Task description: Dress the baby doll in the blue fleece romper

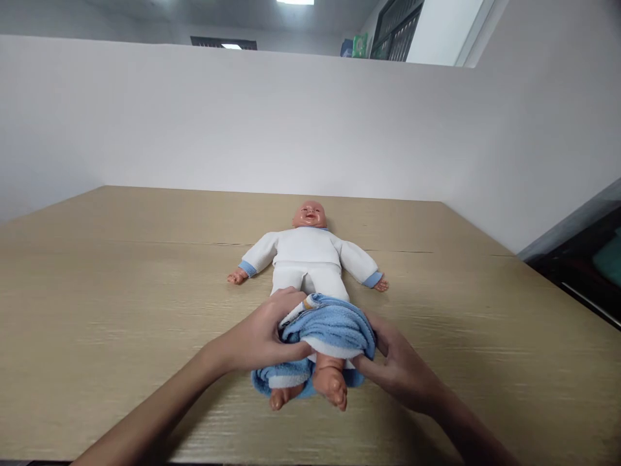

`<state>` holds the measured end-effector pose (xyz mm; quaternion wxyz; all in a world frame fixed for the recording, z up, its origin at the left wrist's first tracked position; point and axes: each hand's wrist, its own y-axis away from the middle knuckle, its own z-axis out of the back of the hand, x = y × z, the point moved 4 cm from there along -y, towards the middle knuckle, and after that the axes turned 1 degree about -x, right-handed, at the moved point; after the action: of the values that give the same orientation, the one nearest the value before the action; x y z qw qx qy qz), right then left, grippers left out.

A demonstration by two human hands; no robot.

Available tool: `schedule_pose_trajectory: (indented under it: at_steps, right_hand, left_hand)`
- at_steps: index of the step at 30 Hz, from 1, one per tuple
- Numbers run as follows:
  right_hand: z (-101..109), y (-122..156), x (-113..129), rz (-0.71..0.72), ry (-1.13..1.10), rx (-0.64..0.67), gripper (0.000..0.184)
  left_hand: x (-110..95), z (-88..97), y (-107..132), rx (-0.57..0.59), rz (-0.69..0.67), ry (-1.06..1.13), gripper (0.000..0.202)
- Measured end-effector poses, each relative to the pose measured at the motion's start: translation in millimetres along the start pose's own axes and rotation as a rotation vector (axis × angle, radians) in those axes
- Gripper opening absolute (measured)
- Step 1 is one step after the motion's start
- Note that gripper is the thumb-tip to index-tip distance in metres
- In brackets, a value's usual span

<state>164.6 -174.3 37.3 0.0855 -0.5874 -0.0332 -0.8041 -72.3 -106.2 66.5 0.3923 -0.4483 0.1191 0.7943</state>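
Observation:
A baby doll (307, 257) in a white top and white trousers lies on its back on a light wooden table (121, 291), head away from me. A blue fleecy garment (334, 329) is bunched around its legs, with both bare feet sticking out toward me. My left hand (264, 340) grips the left side of the blue garment, fingers curled into the fabric. My right hand (395, 366) pinches its right edge beside the doll's leg.
A white partition wall (242, 123) rises behind the table's far edge. A dark piece of furniture (582, 259) stands off the table's right side. Bare tabletop stretches to both sides of the doll.

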Motion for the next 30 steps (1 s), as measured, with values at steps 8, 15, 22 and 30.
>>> schedule_pose_trajectory:
  at_steps: [8,15,22,30]
  right_hand:
    - [29.2,-21.9,19.3,0.141,0.136,0.215,0.019]
    - [15.3,-48.0,-13.4,0.066,-0.01,0.031,0.025]
    - [-13.0,-36.0,-66.1,-0.189,-0.398,-0.089,0.03]
    - [-18.2,-46.6,-71.0,-0.167,-0.571,-0.102,0.03]
  left_hand:
    - [-1.5,19.7,7.9,0.1,0.088,-0.195,0.049]
    - [8.5,31.4,22.8,-0.012,0.183,-0.335,0.038]
    - [39.0,28.2,59.5,0.072,0.333,-0.013,0.035]
    - [58.6,4.7,52.9,-0.078,0.279,0.345,0.044]
